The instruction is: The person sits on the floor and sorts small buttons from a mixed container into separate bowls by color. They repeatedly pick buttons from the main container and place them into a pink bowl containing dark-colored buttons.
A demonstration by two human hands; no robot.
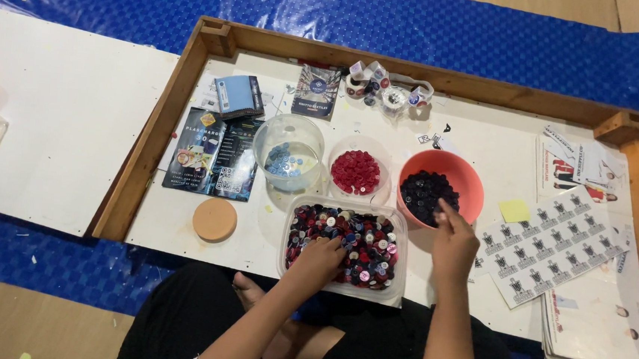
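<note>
Just under the left grip (322,253) lies a clear tub (291,264) of mixed buttons (363,246), its fingers pressed into them; whether they clench one I cannot tell. Beside it, the right grip (452,237) pinches over dark buttons (423,194) in the orange bowl (464,176). Beyond sit red buttons (356,171) and blue buttons (285,160) on the desk (479,146).

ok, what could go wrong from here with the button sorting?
1. The right hand reaches over the rim of the orange bowl of dark buttons; a snag could tip it.
2. The left hand digs in the mixed-button tub, which looks to sit at the board's near edge; a push might slide it off.
3. The clear bowl and the bowl of red buttons stand close, so a dropped button may land wrong.
</note>
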